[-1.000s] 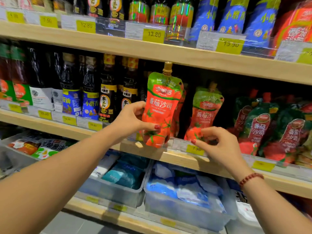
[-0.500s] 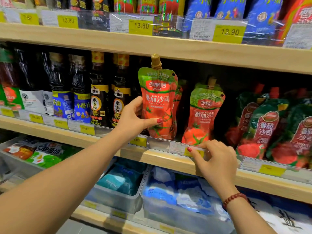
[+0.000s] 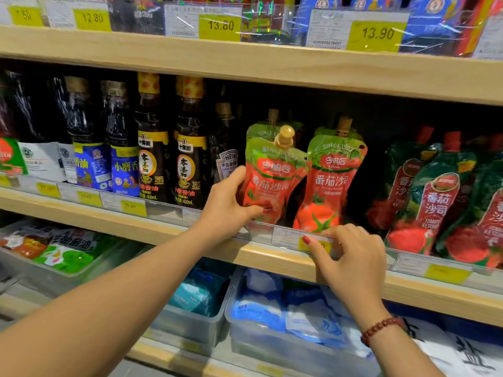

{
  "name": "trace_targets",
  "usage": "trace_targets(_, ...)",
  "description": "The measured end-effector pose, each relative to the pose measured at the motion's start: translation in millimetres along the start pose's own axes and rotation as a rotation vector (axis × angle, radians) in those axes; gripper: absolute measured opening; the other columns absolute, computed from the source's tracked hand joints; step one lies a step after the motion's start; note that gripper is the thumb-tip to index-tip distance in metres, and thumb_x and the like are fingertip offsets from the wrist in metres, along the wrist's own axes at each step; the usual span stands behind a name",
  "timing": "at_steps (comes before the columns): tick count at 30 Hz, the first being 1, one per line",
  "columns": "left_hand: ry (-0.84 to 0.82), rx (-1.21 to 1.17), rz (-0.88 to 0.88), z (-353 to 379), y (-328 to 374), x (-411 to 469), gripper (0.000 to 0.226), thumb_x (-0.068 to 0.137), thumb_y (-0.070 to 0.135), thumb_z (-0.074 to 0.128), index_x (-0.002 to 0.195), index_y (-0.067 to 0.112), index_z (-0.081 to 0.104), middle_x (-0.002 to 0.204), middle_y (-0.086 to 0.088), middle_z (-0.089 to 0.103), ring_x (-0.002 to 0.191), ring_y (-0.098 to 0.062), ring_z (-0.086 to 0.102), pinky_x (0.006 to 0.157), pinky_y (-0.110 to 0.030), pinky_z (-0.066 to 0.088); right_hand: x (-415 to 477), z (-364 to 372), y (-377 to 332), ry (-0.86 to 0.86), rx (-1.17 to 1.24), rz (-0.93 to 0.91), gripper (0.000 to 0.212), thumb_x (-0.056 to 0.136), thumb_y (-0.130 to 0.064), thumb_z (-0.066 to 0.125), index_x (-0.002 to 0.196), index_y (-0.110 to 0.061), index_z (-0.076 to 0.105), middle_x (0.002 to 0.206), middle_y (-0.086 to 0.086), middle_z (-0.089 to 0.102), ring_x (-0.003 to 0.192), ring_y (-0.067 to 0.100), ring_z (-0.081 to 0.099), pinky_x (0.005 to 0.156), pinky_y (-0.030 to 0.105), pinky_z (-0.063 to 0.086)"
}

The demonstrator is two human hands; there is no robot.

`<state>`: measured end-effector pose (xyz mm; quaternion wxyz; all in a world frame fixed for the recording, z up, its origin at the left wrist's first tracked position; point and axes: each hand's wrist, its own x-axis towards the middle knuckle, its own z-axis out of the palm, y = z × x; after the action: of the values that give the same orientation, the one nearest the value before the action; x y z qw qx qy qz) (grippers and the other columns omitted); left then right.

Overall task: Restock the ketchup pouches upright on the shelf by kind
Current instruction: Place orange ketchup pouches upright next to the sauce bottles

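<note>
Two hands work the middle shelf (image 3: 163,227). The left hand (image 3: 228,205) grips a light-green ketchup pouch (image 3: 272,180), fingers wrapped round its lower half, seating it behind the rail beside a matching pouch (image 3: 332,180); its cap tips forward. The right hand (image 3: 353,257) pinches the price rail (image 3: 285,236). This looks like the placing step; next, straighten the pouch, then let go.
</note>
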<state>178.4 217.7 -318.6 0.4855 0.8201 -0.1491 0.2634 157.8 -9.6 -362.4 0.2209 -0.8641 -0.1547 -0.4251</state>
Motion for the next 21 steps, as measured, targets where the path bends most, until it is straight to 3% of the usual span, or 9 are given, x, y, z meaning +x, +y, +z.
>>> trace_targets(5, -0.037, 0.150, -0.165, 0.4, 1.0, 17.4, 0.039, 0.066, 0.031, 0.083, 0.079, 0.031, 0.046, 0.073, 0.019, 0.055, 0.065, 0.004, 0.053, 0.047, -0.007, 0.040, -1.5, 2.0, 1.6, 0.016, -0.009, -0.020, 0.034, 0.078, -0.052, 0.061, 0.065, -0.021, 0.054, 0.055, -0.007, 0.043, 0.056, 0.014, 0.042, 0.059, 0.030, 0.024)
trace_targets(7, -0.054, 0.208, -0.183, 1.1, 0.7, 19.0, 0.040, 0.067, 0.035, 0.081, 0.078, 0.031, 0.043, 0.073, 0.017, 0.054, 0.064, 0.003, 0.052, 0.045, -0.009, 0.037, -2.3, 2.3, 2.0, 0.022, -0.013, -0.027, 0.034, 0.079, -0.051, 0.061, 0.065, -0.021, 0.053, 0.055, -0.008, 0.042, 0.055, 0.015, 0.041, 0.059, 0.030, 0.023)
trace_targets(9, -0.041, 0.239, -0.194, 2.9, 1.7, 15.3, 0.043, 0.068, 0.038, 0.080, 0.086, 0.028, 0.042, 0.076, 0.018, 0.051, 0.068, 0.002, 0.052, 0.047, -0.010, 0.036, -2.3, 2.3, 2.0, 0.022, -0.017, -0.031, 0.034, 0.079, -0.051, 0.061, 0.064, -0.021, 0.053, 0.055, -0.008, 0.041, 0.055, 0.015, 0.041, 0.059, 0.029, 0.021)
trace_targets(11, 0.027, 0.220, -0.168, 5.2, 3.7, 9.0, 0.062, 0.065, 0.037, 0.083, 0.105, 0.024, 0.037, 0.083, 0.020, 0.050, 0.080, -0.006, 0.059, 0.056, -0.010, 0.039, -2.4, 2.6, 2.3, 0.018, -0.024, -0.030, 0.034, 0.079, -0.052, 0.060, 0.066, -0.021, 0.055, 0.056, -0.008, 0.042, 0.056, 0.015, 0.041, 0.059, 0.029, 0.022)
trace_targets(14, 0.146, 0.235, -0.020, 6.0, 7.7, -0.2, 0.105, 0.059, 0.037, 0.085, 0.136, 0.045, 0.013, 0.099, 0.013, 0.058, 0.092, -0.014, 0.063, 0.068, -0.029, 0.052, -2.5, 3.3, 3.1, 0.016, -0.029, -0.029, 0.034, 0.080, -0.053, 0.059, 0.068, -0.021, 0.057, 0.057, -0.007, 0.045, 0.057, 0.015, 0.043, 0.059, 0.030, 0.026)
trace_targets(17, 0.099, 0.345, 0.001, 4.1, 10.5, -1.4, 0.125, 0.062, 0.032, 0.084, 0.137, 0.058, -0.011, 0.101, 0.000, 0.064, 0.085, -0.019, 0.065, 0.071, -0.041, 0.057, -3.0, 4.7, 4.3, 0.026, -0.041, -0.046, 0.033, 0.081, -0.052, 0.059, 0.070, -0.021, 0.057, 0.059, -0.007, 0.047, 0.058, 0.015, 0.044, 0.060, 0.030, 0.025)
trace_targets(21, 0.011, 0.387, -0.047, -0.3, 4.7, 9.5, 0.113, 0.064, 0.027, 0.085, 0.142, 0.047, 0.006, 0.092, 0.010, 0.060, 0.084, -0.010, 0.063, 0.065, -0.020, 0.047, -4.1, 7.1, 4.8, 0.040, -0.031, -0.049, 0.029, 0.080, -0.049, 0.062, 0.071, -0.022, 0.058, 0.060, -0.007, 0.047, 0.059, 0.015, 0.044, 0.060, 0.031, 0.027)
